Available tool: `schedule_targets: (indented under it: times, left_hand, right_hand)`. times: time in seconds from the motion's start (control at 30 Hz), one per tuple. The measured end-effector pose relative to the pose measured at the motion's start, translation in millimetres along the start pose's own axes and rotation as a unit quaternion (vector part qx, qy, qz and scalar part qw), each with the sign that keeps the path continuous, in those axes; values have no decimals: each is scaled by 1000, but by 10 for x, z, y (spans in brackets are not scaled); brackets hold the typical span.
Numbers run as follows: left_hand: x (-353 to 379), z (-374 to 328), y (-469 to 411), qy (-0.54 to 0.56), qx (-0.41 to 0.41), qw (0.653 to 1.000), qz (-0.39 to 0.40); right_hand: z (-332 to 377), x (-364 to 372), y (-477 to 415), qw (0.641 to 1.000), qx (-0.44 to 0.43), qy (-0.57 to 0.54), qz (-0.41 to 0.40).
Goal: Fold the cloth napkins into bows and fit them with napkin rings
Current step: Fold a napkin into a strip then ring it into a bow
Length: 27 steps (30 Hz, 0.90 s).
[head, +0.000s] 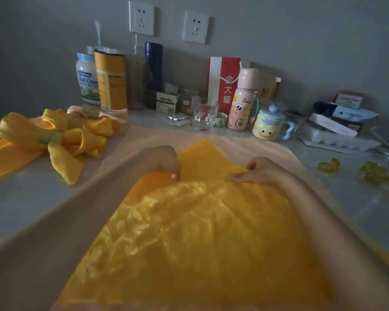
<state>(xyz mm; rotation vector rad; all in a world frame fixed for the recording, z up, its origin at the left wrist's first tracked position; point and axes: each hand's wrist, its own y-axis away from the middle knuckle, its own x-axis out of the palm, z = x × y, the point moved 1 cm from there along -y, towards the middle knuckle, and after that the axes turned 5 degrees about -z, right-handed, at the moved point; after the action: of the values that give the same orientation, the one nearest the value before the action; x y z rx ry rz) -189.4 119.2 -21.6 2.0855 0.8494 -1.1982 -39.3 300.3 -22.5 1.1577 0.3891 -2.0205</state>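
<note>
Grey tabletop (14, 205) below two wall sockets (142, 17): pinches a raised fold across the yellow napkin (189, 232) at centre, fingers of left hand (164, 161) and right hand (259, 170) curled on it, finished bows (81, 140) in rings (50, 137) lying far left.

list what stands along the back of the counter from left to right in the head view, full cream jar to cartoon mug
full cream jar → yellow canister → dark blue flask → small white box → clear glass → pink bottle → cartoon mug
</note>
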Motion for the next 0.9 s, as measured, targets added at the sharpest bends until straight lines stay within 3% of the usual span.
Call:
schedule_targets:
  times: [0.13, 0.23, 0.57, 0.9]
  left_hand:
    - [103, 34, -125, 113, -2, 991, -70]
    - [92, 79, -125, 153, 1, 986, -69]
    - [85, 103, -141, 167, 22, 983, -71]
    - [175, 118, -90, 213, 52, 962, -162]
  right_hand:
    - [-7, 8, -57, 1000, 5, -15, 15]
    - [-14, -4, -32, 999, -14, -51, 11]
    - [-106, 86, -102, 991, -65, -102, -53]
    - [21, 192, -69, 987, -85, -113, -75]
